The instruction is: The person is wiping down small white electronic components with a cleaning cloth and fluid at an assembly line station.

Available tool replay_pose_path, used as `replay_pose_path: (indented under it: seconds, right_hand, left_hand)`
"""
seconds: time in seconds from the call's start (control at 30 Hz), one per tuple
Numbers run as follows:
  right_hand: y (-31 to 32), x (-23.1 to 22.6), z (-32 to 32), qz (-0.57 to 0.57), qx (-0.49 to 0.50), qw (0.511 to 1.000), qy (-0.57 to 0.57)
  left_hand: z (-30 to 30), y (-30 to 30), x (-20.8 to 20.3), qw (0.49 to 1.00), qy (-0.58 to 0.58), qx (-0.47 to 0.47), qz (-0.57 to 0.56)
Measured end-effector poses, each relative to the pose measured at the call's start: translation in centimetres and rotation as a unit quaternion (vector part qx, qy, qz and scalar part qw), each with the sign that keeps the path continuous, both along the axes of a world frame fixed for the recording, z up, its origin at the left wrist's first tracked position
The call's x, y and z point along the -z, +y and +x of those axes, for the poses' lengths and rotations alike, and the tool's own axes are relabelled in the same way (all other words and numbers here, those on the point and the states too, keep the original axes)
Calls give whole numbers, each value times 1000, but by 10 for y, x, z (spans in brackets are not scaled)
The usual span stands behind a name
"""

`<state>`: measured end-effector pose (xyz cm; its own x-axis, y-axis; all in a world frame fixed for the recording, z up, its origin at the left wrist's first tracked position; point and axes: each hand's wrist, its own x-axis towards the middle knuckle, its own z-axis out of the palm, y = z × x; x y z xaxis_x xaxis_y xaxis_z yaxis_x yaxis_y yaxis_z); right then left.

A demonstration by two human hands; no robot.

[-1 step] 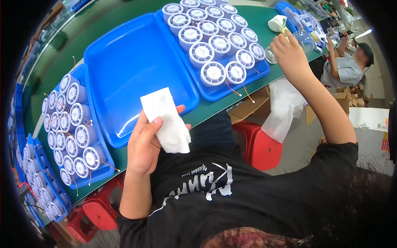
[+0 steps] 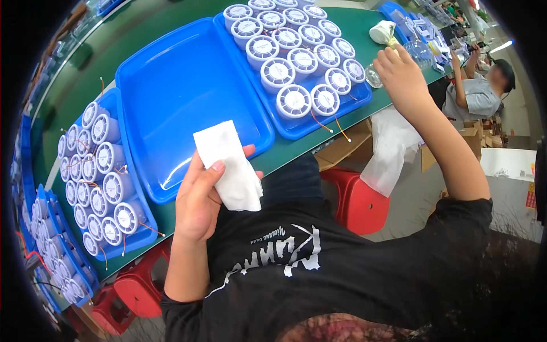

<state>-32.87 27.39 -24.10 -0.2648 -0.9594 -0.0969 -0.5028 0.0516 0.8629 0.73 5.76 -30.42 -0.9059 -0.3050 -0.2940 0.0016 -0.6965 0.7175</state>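
Note:
My left hand (image 2: 196,208) is closed on a folded white cloth (image 2: 225,165), thumb on top and fingers behind, in front of an empty blue tray (image 2: 191,97). My right hand (image 2: 397,74) reaches to the far right, its fingers bent and pressed together. They are at the pale yellowish end of a white bundle (image 2: 382,32); exactly what they grip is hidden. Clear plastic bottles, one of them a larger bottle (image 2: 420,54), lie beside this hand.
Blue trays hold several white round-capped cylinders with thin wires: a right tray (image 2: 302,130) and a left tray (image 2: 149,231). They rest on a green table (image 2: 279,162). Red stools (image 2: 362,202), a translucent plastic bag (image 2: 390,154) and a cardboard box (image 2: 345,145) are below. A co-worker (image 2: 476,97) sits at right.
My right hand has shifted very slightly at the white bundle. The left hand and the cloth stay still.

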Motion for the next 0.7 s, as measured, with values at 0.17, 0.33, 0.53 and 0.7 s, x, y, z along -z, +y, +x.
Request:
replay_pose_path:
  seconds: [0.17, 0.33, 0.53, 0.7]
  right_hand:
    - [-43, -48, 89, -179, -18, 950, -255]
    - [-70, -36, 139, -83, -1, 682, -726]
    - [-109, -12, 154, 135, 32, 473, -870]
    - [-129, -7, 163, -5, -29, 559, -829]
  left_hand:
    - [-3, 9, -11, 999, 16, 22, -27]
    - [1, 20, -38, 986, 49, 111, -116]
    - [8, 10, -64, 953, -8, 151, -262]
    - [36, -16, -92, 805, -107, 18, -583]
